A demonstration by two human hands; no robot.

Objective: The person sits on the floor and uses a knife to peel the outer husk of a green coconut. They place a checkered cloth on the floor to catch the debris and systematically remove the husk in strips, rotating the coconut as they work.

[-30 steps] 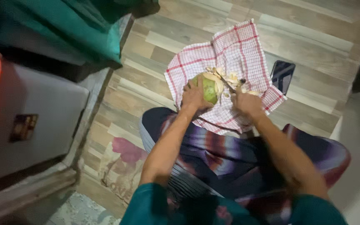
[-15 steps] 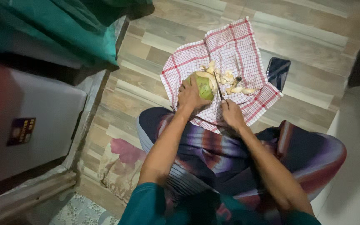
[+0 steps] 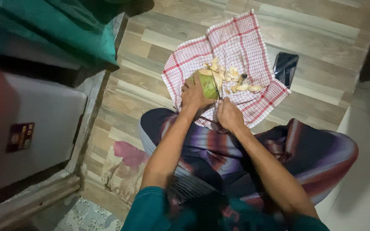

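A green young coconut (image 3: 207,85) with part of its husk cut away rests on a red-and-white checked cloth (image 3: 240,47) spread on the wooden floor. My left hand (image 3: 193,95) grips the coconut on its near left side. Just right of it, my right hand (image 3: 228,114) is closed on a knife whose thin blade (image 3: 218,90) lies against the coconut's right side. Several pale husk pieces (image 3: 241,87) lie on the cloth beyond and to the right of the coconut.
A dark phone (image 3: 285,69) lies on the floor at the cloth's right edge. A grey box (image 3: 31,128) and teal fabric (image 3: 56,30) stand to the left. My crossed legs in striped cloth (image 3: 279,158) fill the foreground; a flowered cushion (image 3: 123,164) lies underneath.
My right hand has drawn the knife back from the husk pieces on the right to the coconut's near right side. My left hand stayed on the coconut.
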